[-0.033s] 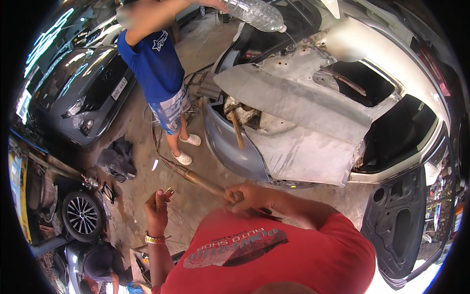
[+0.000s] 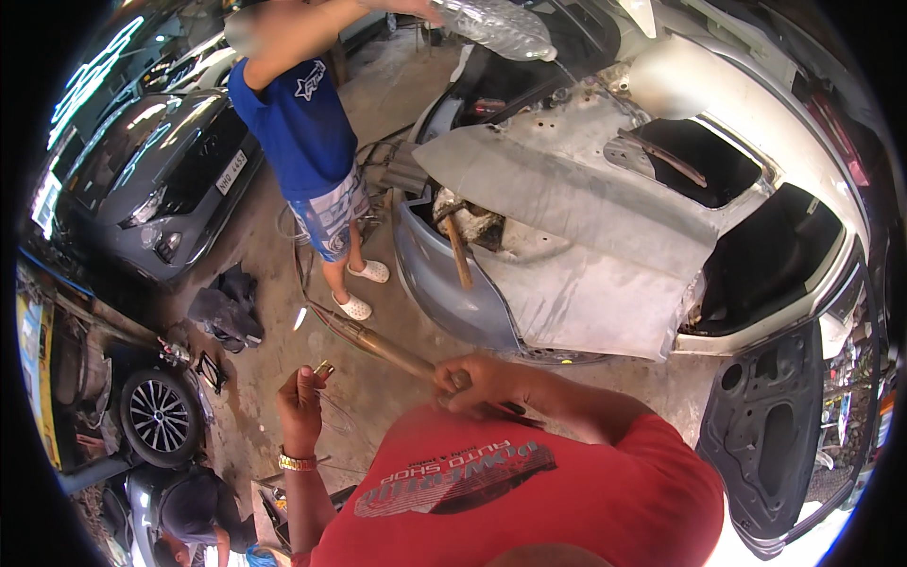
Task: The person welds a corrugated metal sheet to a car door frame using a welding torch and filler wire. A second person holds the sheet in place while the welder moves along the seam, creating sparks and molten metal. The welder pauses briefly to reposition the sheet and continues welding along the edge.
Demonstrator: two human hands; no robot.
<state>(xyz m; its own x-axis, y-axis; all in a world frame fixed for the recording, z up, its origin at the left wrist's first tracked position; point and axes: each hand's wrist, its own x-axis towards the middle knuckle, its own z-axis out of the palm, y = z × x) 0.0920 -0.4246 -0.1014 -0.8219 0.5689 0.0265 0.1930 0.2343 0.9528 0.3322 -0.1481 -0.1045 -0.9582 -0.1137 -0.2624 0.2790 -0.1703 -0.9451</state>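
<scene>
Both our hands are busy: right hand (image 2: 482, 381) closes around a brass torch (image 2: 378, 342), left hand (image 2: 302, 397) pinches a small lighter (image 2: 323, 368).

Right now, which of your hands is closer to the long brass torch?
Right. The right hand grips the brass torch at its near end; the left hand is apart from it, to its left, pinching a small metal piece.

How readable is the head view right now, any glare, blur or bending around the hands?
Head view: daylight, hard glare at the lower right rim; fisheye bends the grey car panel and parked car; right hand on the brass-coloured torch and left hand read fairly sharp; wheel sits in shadow.
</scene>
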